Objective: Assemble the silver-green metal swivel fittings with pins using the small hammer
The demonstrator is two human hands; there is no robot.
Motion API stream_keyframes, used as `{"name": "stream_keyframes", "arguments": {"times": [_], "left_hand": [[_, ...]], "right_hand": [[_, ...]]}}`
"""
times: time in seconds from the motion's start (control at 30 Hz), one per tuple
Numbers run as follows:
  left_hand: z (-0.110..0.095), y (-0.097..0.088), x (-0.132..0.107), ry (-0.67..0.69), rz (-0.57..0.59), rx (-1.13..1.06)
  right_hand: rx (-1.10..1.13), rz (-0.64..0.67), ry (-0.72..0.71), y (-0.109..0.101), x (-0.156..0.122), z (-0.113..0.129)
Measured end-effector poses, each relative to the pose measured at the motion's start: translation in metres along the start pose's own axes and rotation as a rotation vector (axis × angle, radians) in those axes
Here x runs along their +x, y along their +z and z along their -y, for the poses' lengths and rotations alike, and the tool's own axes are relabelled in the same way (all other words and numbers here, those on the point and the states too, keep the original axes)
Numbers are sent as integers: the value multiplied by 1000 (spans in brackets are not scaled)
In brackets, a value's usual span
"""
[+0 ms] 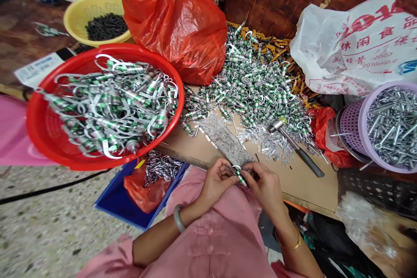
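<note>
Both of my hands are close together at the table's front edge, just above my lap. A small green and silver metal piece with a curved pale hook (240, 176) is pinched between them. My left hand (217, 182) closes thumb and fingers on its left side. From the other side, my right hand (263, 184) grips it between thumb and fingertips. Under the fingertips lies the near end of a speckled grey slab (224, 135). A hammer (298, 150) with a dark handle rests to the right. Small flat metal tags (275, 143) are scattered beside the slab.
A heap of similar green and silver pieces (257, 82) covers the table behind the slab. More fill a red basket (179, 113) at left. A purple basket (353, 121) of metal pins stands right. Red (182, 21) and white plastic bags (325, 47) stand behind; a blue bin (114, 195) sits below.
</note>
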State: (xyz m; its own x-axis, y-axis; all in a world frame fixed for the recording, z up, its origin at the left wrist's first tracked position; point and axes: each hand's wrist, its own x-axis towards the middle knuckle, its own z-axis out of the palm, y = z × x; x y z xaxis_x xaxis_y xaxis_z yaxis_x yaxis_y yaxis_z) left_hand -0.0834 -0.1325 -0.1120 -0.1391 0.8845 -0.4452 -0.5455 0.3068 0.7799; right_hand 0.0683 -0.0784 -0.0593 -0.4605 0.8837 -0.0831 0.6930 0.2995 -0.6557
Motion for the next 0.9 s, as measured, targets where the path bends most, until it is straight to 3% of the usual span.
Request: {"name": "stream_keyframes", "arguments": {"times": [0.07, 0.13, 0.2, 0.23, 0.27, 0.37, 0.47, 0.6, 0.73, 0.9], "left_hand": [[0, 0, 0, -5, -2, 1], [1, -1, 1, -13, -1, 2], [2, -2, 1, -13, -1, 1], [2, -3, 1, -7, -3, 1], [3, -3, 2, 2, -4, 2], [6, -4, 2, 30, -5, 10], [6, -3, 2, 33, -11, 16], [5, -1, 1, 22, -21, 17], [3, -1, 1, 29, -28, 21], [2, -1, 2, 16, -17, 19]], "right_hand": [[16, -46, -3, -7, 2, -10], [-41, -208, -12, -23, 12, -29], [-228, -445, 11, -44, 33, -54], [-373, -480, 42, -55, 45, -67], [-495, -460, 66, -64, 57, -79], [-556, -387, 57, -78, 86, -104], [-540, -344, 14, -77, 92, -105], [-468, -304, -39, -71, 61, -81], [-114, -74, -129, -61, 4, -46], [-153, -246, -254, -28, -50, -25]]}}
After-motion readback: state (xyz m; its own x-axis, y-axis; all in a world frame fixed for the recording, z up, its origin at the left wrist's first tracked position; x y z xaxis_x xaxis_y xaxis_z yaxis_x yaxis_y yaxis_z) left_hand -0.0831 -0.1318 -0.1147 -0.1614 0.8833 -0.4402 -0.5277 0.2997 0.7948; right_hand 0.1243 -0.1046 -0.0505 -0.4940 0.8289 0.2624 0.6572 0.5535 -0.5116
